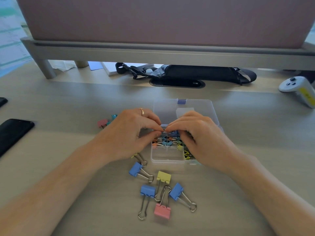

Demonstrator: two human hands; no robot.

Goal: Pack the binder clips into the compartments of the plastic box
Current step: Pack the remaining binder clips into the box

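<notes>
Over the open plastic box on the worktop, the left hand and right hand together pinch a small binder clip above partly filled compartments. Larger loose clips lie just before the box.

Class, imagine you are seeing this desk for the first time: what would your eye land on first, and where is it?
Two bare hands, left hand and right hand, meet at the centre, pinching a small binder clip over the clear plastic compartment box, already partly filled with colourful clips. Nearer the viewer, large blue, yellow and pink binder clips lie loose on the pale wooden desk.
</notes>
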